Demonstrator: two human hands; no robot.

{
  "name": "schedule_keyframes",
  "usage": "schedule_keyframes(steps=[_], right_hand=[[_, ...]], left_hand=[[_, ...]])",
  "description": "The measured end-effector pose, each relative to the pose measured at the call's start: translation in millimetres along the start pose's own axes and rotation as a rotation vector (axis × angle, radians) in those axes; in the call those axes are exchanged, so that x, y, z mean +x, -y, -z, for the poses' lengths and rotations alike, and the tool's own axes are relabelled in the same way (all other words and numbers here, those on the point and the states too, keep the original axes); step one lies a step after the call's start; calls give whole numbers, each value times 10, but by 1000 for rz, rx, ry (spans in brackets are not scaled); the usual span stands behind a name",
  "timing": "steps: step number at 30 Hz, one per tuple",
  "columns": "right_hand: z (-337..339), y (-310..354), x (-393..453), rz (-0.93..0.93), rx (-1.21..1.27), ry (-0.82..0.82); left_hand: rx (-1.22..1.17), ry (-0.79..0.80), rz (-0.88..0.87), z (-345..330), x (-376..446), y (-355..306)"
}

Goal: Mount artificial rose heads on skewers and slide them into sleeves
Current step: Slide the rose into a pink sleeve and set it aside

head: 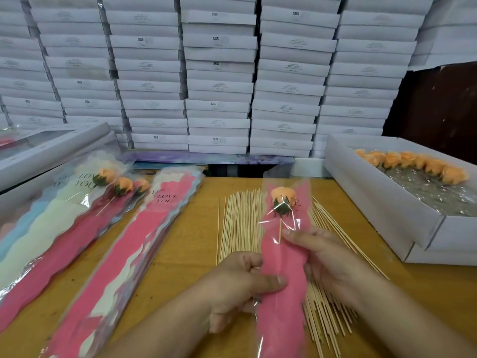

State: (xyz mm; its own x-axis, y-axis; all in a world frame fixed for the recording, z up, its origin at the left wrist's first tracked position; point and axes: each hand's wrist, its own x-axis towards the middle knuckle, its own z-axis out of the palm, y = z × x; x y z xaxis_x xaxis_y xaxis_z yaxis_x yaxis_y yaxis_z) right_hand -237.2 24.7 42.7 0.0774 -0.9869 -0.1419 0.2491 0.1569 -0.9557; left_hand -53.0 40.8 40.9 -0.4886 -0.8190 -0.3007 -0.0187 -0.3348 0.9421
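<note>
Orange rose head (283, 196) on its skewer (280, 232) sits seated inside the pink sleeve (282, 267), pinched by left hand (240, 285) and right hand (325, 257); three sleeved roses (121, 183) done, boxed rose heads (413, 164) and loose skewers (240, 223) remain.

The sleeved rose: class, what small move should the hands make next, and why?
Probably lay the sleeved rose on the finished pile at the left. Its head already sits inside the pink sleeve, which the left hand and right hand both grip.
</note>
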Motion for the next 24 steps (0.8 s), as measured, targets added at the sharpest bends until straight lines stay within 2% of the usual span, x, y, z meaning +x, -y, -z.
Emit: schedule_keyframes(steps=[3,9,17,24], right_hand=[[-13,-39,-13,-28,-29,51],[-35,-81,-25,-27,-79,84],[-26,-75,-16,36,-70,-16],[-20,-85,-2,53,-13,0]], left_hand=[[-49,-50,-21,-23,4,-3],[-54,-47,-39,-36,14,28],[-32,63,3,-26,-5,34],[-24,39,-28,1,3,30]])
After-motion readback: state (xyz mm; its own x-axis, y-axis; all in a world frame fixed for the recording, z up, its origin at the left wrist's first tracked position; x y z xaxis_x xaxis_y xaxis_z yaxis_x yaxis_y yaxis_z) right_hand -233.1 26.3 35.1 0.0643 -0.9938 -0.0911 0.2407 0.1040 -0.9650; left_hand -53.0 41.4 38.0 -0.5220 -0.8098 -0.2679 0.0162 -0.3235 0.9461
